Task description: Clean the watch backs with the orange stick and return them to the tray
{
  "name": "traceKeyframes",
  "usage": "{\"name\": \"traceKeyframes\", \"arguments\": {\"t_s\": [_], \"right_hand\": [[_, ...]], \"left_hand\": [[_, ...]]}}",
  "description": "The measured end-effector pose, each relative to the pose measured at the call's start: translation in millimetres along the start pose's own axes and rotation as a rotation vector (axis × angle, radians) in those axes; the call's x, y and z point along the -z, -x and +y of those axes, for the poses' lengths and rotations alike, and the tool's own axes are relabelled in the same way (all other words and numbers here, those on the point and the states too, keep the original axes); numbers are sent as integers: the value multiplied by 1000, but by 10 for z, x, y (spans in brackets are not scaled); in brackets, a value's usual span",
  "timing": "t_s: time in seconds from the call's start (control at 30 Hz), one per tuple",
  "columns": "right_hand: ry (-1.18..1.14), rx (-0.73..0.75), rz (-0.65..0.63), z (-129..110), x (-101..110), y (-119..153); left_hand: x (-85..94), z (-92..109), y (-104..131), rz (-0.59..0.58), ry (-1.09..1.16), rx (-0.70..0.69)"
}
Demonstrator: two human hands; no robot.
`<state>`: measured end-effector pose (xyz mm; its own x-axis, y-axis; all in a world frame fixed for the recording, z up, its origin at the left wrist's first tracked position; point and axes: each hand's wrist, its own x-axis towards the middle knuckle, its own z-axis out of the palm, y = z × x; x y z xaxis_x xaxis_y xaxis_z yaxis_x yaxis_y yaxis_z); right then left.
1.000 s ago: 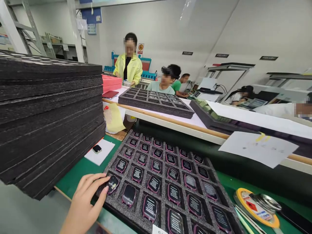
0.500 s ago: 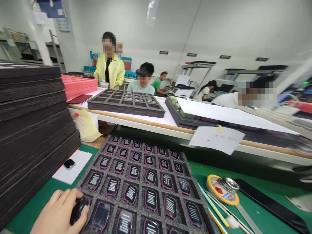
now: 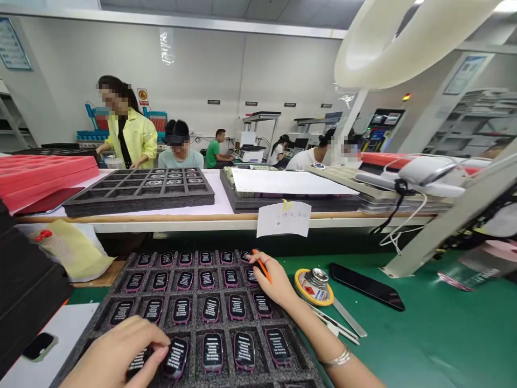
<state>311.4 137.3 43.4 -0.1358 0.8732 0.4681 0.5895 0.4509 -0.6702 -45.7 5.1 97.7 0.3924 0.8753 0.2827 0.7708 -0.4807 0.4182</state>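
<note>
A pale wall (image 3: 205, 75) spans the far side; a raised white shelf (image 3: 210, 222) crosses above the green desk (image 3: 436, 334), with grey racks (image 3: 480, 116) far right.

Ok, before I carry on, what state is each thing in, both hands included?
Left hand: fingertips at a lit watch's edge.
Right hand: gripping the orange stick.
Near foam tray: holding rows of watches.
Middle front watch: screen lit with text.
Watch on white card: screen dark.
Shelf foam tray: partly filled.
Tape roll: lying flat.
Black slab: lying flat, unlit.
</note>
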Motion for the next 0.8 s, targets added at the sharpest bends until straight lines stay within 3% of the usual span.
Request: {"name": "traceKeyframes", "arguments": {"t_s": [0.1,0.27,0.4,0.63,0.8], "right_hand": [[33,16,-5,67,-78,-74],[61,26,3,89,-101,-92],[63,28,46,78,-88,-62],[77,51,9,84,-90,-51],[87,115,-131,-69,-176,-130]], "left_hand": [[-112,62,-408,-127,-36,-49],[-455,-189,-953,-145,-148,23],[-696,-279,-1287,-172,-154,16],[-867,-338,-1399,-134,-150,-40],[-856,-438,-1374,-71,-166,-39]]}}
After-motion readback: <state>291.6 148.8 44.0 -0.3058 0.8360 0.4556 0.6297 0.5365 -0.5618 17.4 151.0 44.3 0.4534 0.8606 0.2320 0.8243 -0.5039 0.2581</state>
